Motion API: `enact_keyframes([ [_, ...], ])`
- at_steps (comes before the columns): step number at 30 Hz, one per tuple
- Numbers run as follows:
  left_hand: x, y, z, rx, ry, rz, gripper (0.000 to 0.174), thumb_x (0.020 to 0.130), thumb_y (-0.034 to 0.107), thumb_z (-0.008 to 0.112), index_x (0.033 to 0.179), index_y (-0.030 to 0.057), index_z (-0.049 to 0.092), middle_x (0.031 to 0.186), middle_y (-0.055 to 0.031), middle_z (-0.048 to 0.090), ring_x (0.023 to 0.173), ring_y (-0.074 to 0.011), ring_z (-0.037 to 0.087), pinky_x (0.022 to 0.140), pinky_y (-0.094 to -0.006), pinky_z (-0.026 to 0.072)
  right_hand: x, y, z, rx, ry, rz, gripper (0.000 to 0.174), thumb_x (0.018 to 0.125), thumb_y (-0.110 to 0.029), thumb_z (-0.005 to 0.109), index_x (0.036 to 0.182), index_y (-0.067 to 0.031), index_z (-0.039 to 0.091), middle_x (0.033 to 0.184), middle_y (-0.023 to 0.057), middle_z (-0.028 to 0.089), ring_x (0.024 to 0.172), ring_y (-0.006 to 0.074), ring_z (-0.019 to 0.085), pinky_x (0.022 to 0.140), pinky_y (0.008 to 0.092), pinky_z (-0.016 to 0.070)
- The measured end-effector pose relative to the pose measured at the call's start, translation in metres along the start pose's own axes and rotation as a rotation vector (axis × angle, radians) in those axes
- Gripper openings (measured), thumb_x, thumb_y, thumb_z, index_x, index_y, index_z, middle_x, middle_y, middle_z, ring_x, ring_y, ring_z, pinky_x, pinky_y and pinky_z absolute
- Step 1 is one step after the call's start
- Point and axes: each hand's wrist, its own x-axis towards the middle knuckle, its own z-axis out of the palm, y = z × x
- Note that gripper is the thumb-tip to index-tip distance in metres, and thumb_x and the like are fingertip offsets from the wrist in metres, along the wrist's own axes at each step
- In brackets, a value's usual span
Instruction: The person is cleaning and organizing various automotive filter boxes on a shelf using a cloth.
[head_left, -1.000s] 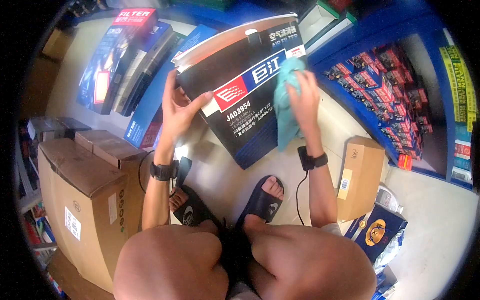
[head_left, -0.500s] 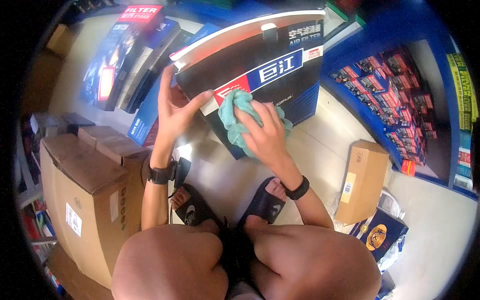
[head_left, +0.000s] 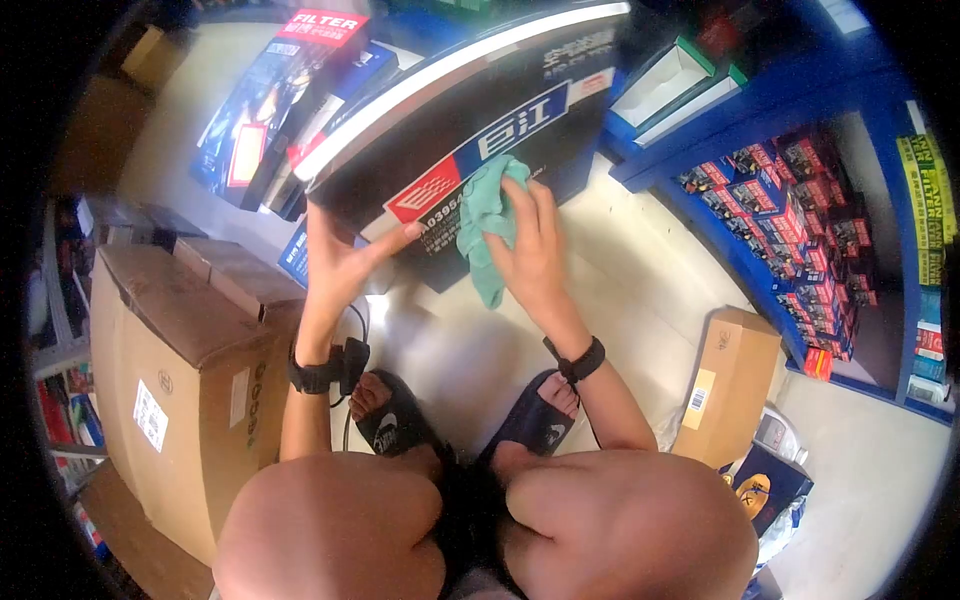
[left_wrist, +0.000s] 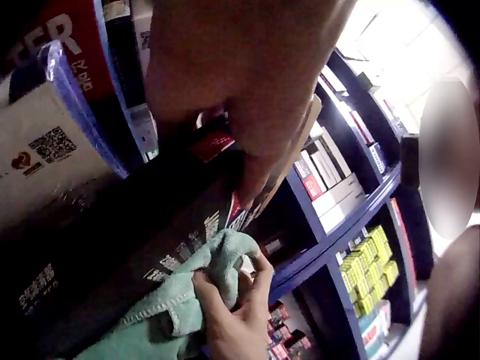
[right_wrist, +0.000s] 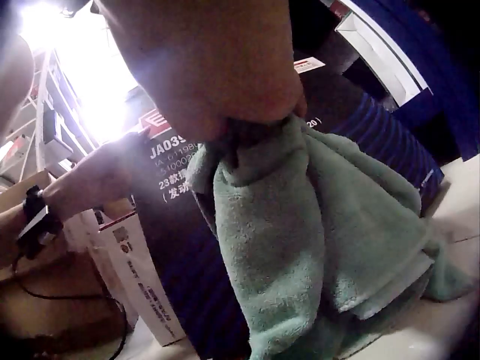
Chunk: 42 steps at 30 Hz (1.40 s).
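Observation:
A large black air filter box [head_left: 440, 135] with a red and blue logo stands tilted in front of my knees. My left hand [head_left: 338, 265] grips its left edge, with the thumb on the printed face and the other fingers mostly hidden behind. A crumpled green cloth [head_left: 487, 215] is bunched in my right hand [head_left: 535, 250], which presses it on the face just below the logo. In the right wrist view the cloth [right_wrist: 277, 247] hangs in loose folds over the box's blue-striped lower part [right_wrist: 195, 277].
More filter boxes [head_left: 235, 140] lean behind at the left, beside a big brown carton [head_left: 190, 400]. To the right are a blue shelf [head_left: 690, 200] holding many small red and blue boxes, and a narrow brown carton [head_left: 728, 385] on the floor. Sandalled feet [head_left: 400, 415] stand below the box.
My right hand has brought the cloth from the box's right end leftward across its face, then slightly up. The box has tilted and shifted left in view, with my left hand still gripping its edge.

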Motion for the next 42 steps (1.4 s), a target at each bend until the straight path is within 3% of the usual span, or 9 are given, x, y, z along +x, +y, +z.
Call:
enact_keyframes([
  [2, -0.003, -0.01, -0.004, -0.002, -0.003, -0.065, 0.092, 0.08, 0.001, 0.094, 0.153, 0.0008, 0.038, 0.147, -0.015, 0.056, 0.136, -0.0239, 0.056, 0.117, -0.0395, 0.0454, -0.003, 0.01, 0.011, 0.15, 0.132, -0.055, 0.067, 0.079, 0.0, 0.082, 0.141, -0.0064, 0.059, 0.137, 0.0198, 0.057, 0.117, 0.044, 0.059, 0.099, 0.0508, 0.0519],
  [9, 0.0, -0.024, -0.004, 0.031, 0.185, -0.115, 0.096, 0.079, 0.005, 0.095, 0.154, 0.0012, 0.036, 0.143, -0.0144, 0.057, 0.131, -0.0244, 0.058, 0.114, -0.0382, 0.0466, 0.011, -0.004, 0.005, 0.102, -0.034, -0.045, 0.076, 0.077, 0.0, 0.084, 0.148, -0.0091, 0.058, 0.135, 0.0185, 0.059, 0.12, 0.0417, 0.06, 0.104, 0.0492, 0.0512],
  [15, -0.004, -0.022, 0.0, 0.027, 0.229, -0.113, 0.094, 0.082, 0.005, 0.093, 0.155, 0.0012, 0.035, 0.142, -0.0142, 0.057, 0.13, -0.024, 0.06, 0.112, -0.0376, 0.0497, 0.038, -0.003, 0.01, 0.151, 0.088, 0.047, 0.073, 0.079, 0.0, 0.084, 0.147, -0.0077, 0.06, 0.134, 0.0183, 0.06, 0.12, 0.0402, 0.062, 0.103, 0.0476, 0.0518],
  [18, -0.006, -0.026, -0.002, 0.035, 0.233, -0.129, 0.093, 0.082, 0.007, 0.094, 0.155, 0.001, 0.035, 0.143, -0.015, 0.057, 0.129, -0.0247, 0.061, 0.111, -0.0382, 0.0502, 0.051, -0.002, 0.014, 0.198, 0.158, 0.109, 0.066, 0.081, 0.0, 0.084, 0.144, -0.0064, 0.063, 0.133, 0.0183, 0.063, 0.118, 0.0397, 0.064, 0.102, 0.0469, 0.0525],
  [22, -0.006, -0.035, -0.008, 0.042, 0.209, -0.154, 0.093, 0.082, 0.009, 0.094, 0.155, 0.0005, 0.036, 0.143, -0.016, 0.058, 0.129, -0.0253, 0.061, 0.112, -0.0384, 0.05, 0.083, 0.017, 0.019, 0.129, 0.119, -0.022, 0.058, 0.08, -0.001, 0.083, 0.136, -0.0049, 0.07, 0.128, 0.0166, 0.068, 0.118, 0.0379, 0.066, 0.102, 0.0448, 0.0539],
  [29, -0.007, -0.032, -0.012, 0.106, 0.155, -0.179, 0.088, 0.083, 0.01, 0.093, 0.152, -0.001, 0.04, 0.138, -0.0158, 0.063, 0.125, -0.0246, 0.064, 0.11, -0.0384, 0.0513, 0.081, 0.114, 0.01, -0.054, 0.177, 0.216, 0.048, 0.086, -0.006, 0.076, 0.133, -0.0011, 0.069, 0.124, 0.0207, 0.068, 0.113, 0.0405, 0.069, 0.1, 0.0461, 0.0542],
  [34, -0.001, -0.035, -0.013, 0.072, 0.126, -0.199, 0.085, 0.082, 0.008, 0.093, 0.15, -0.0018, 0.042, 0.138, -0.0162, 0.064, 0.123, -0.024, 0.065, 0.108, -0.0388, 0.0523, 0.1, 0.107, 0.012, -0.108, 0.147, 0.2, 0.046, 0.088, -0.008, 0.075, 0.132, 0.0026, 0.067, 0.122, 0.0223, 0.068, 0.112, 0.0427, 0.068, 0.099, 0.0464, 0.054],
  [38, -0.008, -0.038, -0.017, 0.156, 0.122, -0.198, 0.086, 0.082, 0.008, 0.093, 0.15, -0.002, 0.042, 0.138, -0.017, 0.063, 0.125, -0.0252, 0.064, 0.109, -0.0395, 0.0513, 0.151, 0.061, 0.01, 0.023, 0.152, 0.004, 0.043, 0.088, -0.009, 0.077, 0.129, 0.0013, 0.071, 0.122, 0.0212, 0.072, 0.11, 0.0432, 0.069, 0.099, 0.0447, 0.0545],
  [42, -0.004, -0.032, -0.015, 0.122, 0.11, -0.172, 0.09, 0.081, 0.008, 0.094, 0.153, 0.0001, 0.041, 0.142, -0.015, 0.062, 0.129, -0.0241, 0.062, 0.112, -0.0391, 0.0478, 0.133, 0.094, 0.012, 0.026, 0.178, 0.087, 0.044, 0.087, -0.015, 0.081, 0.128, -0.0017, 0.073, 0.122, 0.0198, 0.074, 0.108, 0.0427, 0.07, 0.098, 0.0448, 0.0545],
])
